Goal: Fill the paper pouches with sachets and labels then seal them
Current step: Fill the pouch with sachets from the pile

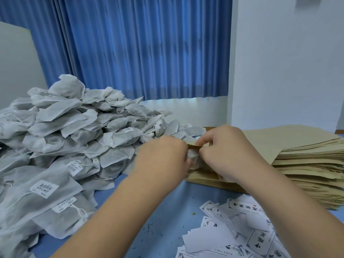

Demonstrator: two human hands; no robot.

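My left hand (163, 157) grips a white sachet (193, 158) and holds it at the mouth of a brown paper pouch (202, 175). My right hand (223, 151) pinches the pouch's top edge (194, 145), keeping the mouth open. The pouch lies on the near corner of a thick stack of flat brown pouches (307, 161). A big heap of white sachets (74, 131) with small barcode tags covers the left of the blue table. Loose white printed labels (238, 229) lie scattered at the lower right. Most of the held sachet is hidden between my hands.
The blue table (167, 216) shows bare between my forearms, with a few small crumbs on it. A blue curtain (139, 47) hangs behind the table and a white wall (288, 62) stands at the right. A pale board (16, 67) leans at the far left.
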